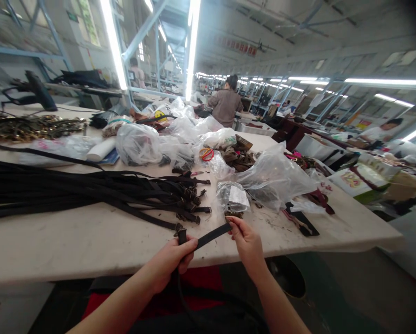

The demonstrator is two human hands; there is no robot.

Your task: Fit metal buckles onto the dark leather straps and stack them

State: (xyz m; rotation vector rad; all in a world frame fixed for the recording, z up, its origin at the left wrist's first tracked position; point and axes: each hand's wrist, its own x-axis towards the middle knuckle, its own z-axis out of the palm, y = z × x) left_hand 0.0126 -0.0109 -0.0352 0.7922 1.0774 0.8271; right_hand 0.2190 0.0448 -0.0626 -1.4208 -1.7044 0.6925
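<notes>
A black strap (212, 236) stretches between my two hands at the table's front edge. My left hand (177, 256) is closed round it, close to a small metal buckle (180, 230) that sticks up above the thumb. Between thumb and fingers, my right hand (244, 236) pinches the strap's other end. More of the strap hangs down below my left hand toward my lap. To the left, a thick bundle of black straps (72, 188) lies along the table, its buckled ends (190, 197) pointing toward my hands.
Clear plastic bags (274, 171) crowd the table's middle, with orange-handled scissors (206, 154) among them. Metal hardware (37, 126) is heaped at the far left. A black flat piece (307, 223) lies right. A person (227, 104) stands beyond the table; cartons (364, 178) are at right.
</notes>
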